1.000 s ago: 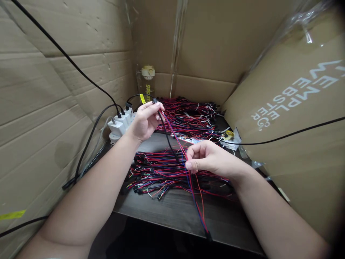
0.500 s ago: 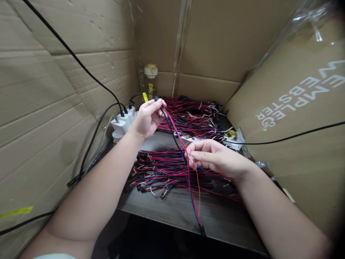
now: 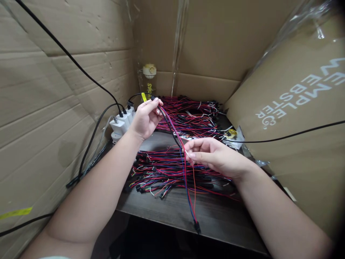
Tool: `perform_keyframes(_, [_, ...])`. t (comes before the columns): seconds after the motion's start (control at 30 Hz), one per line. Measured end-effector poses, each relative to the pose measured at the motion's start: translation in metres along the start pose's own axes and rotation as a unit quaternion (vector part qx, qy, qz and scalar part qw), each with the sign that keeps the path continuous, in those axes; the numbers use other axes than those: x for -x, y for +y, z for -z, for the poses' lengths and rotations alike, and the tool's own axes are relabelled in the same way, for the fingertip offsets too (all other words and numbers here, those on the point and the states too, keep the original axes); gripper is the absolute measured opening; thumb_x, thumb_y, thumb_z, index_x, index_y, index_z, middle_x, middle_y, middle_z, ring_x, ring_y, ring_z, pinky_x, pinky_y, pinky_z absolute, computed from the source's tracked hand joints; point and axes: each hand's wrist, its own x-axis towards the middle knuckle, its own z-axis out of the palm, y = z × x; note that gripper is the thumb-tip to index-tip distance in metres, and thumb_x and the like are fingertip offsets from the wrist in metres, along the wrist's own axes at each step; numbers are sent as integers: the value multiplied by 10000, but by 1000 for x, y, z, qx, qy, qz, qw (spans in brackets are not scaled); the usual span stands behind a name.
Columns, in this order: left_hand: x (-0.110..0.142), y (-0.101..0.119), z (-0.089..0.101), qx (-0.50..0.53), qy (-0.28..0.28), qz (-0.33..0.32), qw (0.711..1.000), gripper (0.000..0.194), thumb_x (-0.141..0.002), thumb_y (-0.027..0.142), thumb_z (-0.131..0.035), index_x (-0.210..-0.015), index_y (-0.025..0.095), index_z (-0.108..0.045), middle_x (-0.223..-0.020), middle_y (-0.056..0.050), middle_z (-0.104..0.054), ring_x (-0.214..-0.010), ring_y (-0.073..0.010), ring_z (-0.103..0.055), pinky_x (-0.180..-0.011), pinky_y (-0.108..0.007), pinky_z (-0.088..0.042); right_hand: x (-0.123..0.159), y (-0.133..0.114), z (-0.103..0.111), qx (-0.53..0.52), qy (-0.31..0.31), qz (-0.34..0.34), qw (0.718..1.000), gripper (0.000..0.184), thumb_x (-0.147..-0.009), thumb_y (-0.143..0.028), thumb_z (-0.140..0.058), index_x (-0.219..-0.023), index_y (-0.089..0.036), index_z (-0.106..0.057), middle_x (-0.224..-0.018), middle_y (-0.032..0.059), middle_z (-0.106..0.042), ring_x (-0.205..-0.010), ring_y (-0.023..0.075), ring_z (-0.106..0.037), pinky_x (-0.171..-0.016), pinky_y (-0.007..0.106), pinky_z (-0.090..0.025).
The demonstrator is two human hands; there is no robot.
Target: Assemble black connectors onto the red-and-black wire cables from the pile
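My left hand [image 3: 146,117] is raised over the dark table [image 3: 215,219], its fingers pinched on the top end of a red, blue and black wire harness [image 3: 185,180]. The harness hangs down to a black connector [image 3: 197,226] near the table's front edge. My right hand [image 3: 212,155] is lower and to the right, fingers closed around the same wires about midway along. A pile of similar harnesses [image 3: 164,171] lies under my hands. A second pile [image 3: 194,115] lies further back.
Cardboard walls [image 3: 67,72] close in the left, back and right. A white power strip [image 3: 121,122] with black plugs sits at the back left, a bottle [image 3: 148,81] in the corner. A black cable [image 3: 285,136] crosses on the right. Small packets [image 3: 231,136] lie near the right wall.
My right hand has shifted up the wires and turned slightly. The hanging connector has risen from the table's front edge. My left hand has stayed in place.
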Motion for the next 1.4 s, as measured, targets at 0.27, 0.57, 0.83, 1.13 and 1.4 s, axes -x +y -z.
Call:
perform_keyframes(0.27, [1, 0, -3, -11, 19, -8, 1000, 173, -915, 185, -658, -746, 152, -652, -652, 28, -542, -557, -68, -564, -620, -208, -526, -6, 5, -6, 17, 53, 17, 998, 291, -761, -310, -886, -962, -168, -731, -833, 10, -718, -741, 95, -640, -722, 227, -508])
perform_keyframes(0.57, [-1, -3, -2, -20, 6, -20, 1000, 220, -947, 183, -643, -734, 141, -679, -596, 22, -523, -530, -57, -529, -576, -173, -490, -15, 19, -5, -31, 71, 14, 997, 284, -757, -275, -895, -911, -161, -684, -771, 6, -735, -667, 75, -647, -653, 190, -488])
perform_keyframes(0.83, [-6, -12, 2, -88, 31, -61, 994, 215, -912, 258, -722, -732, 154, -666, -568, 31, -533, -520, -55, -515, -550, -159, -458, -10, 7, -27, -70, 139, -5, 988, 295, -712, -267, -884, -900, -160, -683, -844, 31, -753, -746, 110, -667, -742, 244, -511])
perform_keyframes(1.13, [-6, -13, 1, -115, 56, -78, 989, 211, -914, 208, -694, -710, 155, -675, -569, 30, -553, -520, -54, -513, -547, -159, -434, -9, 12, -37, 79, 193, 76, 975, 572, -780, -360, -850, -1227, -203, -529, -759, -11, -714, -683, 138, -602, -659, 285, -434])
perform_keyframes(1.4, [-8, -16, 6, -140, 64, -99, 983, 199, -894, 235, -695, -708, 164, -684, -592, 22, -575, -536, -65, -508, -571, -181, -440, -11, 13, -36, 169, 223, 95, 955, 441, -804, -376, -820, -1166, -178, -664, -833, 56, -789, -720, 199, -704, -655, 323, -496])
